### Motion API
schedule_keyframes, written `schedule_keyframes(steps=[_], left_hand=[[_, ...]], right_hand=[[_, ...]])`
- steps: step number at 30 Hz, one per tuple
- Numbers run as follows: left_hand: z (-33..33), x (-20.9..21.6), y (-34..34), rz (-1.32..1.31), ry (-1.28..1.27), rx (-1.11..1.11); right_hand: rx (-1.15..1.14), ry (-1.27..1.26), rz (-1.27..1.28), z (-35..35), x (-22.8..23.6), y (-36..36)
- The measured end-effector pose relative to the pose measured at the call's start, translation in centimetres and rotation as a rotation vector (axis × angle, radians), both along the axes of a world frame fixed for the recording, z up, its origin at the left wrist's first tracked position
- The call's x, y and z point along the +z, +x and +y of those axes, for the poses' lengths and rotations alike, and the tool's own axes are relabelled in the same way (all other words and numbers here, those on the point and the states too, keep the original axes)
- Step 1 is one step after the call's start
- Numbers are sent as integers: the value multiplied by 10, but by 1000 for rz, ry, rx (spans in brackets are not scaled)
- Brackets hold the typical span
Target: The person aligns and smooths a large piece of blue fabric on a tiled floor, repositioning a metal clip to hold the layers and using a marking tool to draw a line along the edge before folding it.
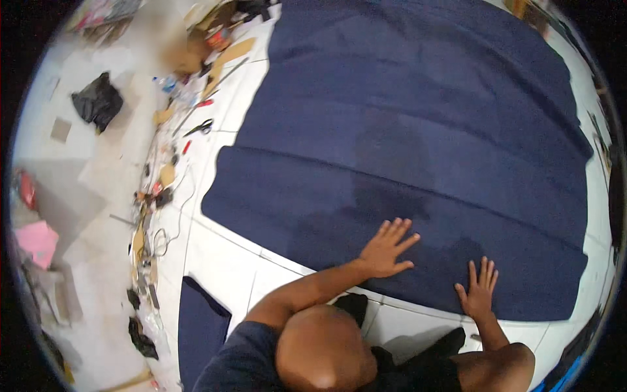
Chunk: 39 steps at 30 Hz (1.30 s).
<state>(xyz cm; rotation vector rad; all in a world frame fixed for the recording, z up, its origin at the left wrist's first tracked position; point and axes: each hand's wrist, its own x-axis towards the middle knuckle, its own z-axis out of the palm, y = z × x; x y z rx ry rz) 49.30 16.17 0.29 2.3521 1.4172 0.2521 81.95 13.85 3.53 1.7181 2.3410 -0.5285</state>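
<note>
A large dark blue cloth (405,130) lies spread over the white tiled floor, with several soft folds running across it. Its near edge passes just in front of my knees. My left hand (390,249) rests flat on the cloth close to that edge, fingers spread. To its right, my right hand (480,289) also lies palm down on the fabric, fingers stretched and apart. Neither hand grips anything. A smaller dark blue piece of cloth (201,333) lies on the floor at the lower left, beside my left sleeve.
Left of the cloth runs a strip of clutter: black-handled scissors (200,128), a small red item (187,147), a thin cable (161,245) and scraps. A black plastic bag (98,102) and a pink item (38,244) are farther left. White floor tiles (219,251) border the cloth.
</note>
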Motion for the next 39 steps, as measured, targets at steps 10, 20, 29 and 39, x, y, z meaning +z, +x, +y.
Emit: schedule_keyframes(steps=[10,20,29,39], left_hand=[[14,1,-167,201,59,795],[-21,14,-401,558,-293,1441],[-32,-13,-405,350,-46,1436],[39,9,-358,307,130,1084]], right_hand=[[-42,-33,-113,-2,-10,-1],[62,37,-139,-4,-28,7],[71,56,-145,-4,-34,8],[74,27,-160,-4,-31,9]])
